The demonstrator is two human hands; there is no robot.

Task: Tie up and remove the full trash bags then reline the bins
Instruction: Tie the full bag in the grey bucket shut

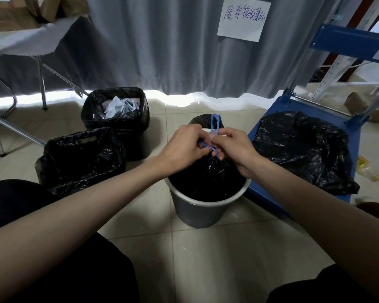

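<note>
**Both hands knotting the blue drawstring over the grey bin**

On the left stand two black-lined bins [83,156]. At centre, the left hand [184,147] and right hand [232,147] pinch the blue drawstring [213,125] of a gathered black bag [208,178], which sits in the grey bin [197,211] directly beneath them. To the right, another black bag [304,149] lies on a blue cart [350,125].

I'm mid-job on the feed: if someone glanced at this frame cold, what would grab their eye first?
First, dead centre, the left hand and right hand pinching a blue drawstring at the gathered neck of a black trash bag that sits in a round grey bin. Next, on the blue cart at right, a black bag lies slumped. At left stand two black-lined bins, the far one holding crumpled paper.
</note>
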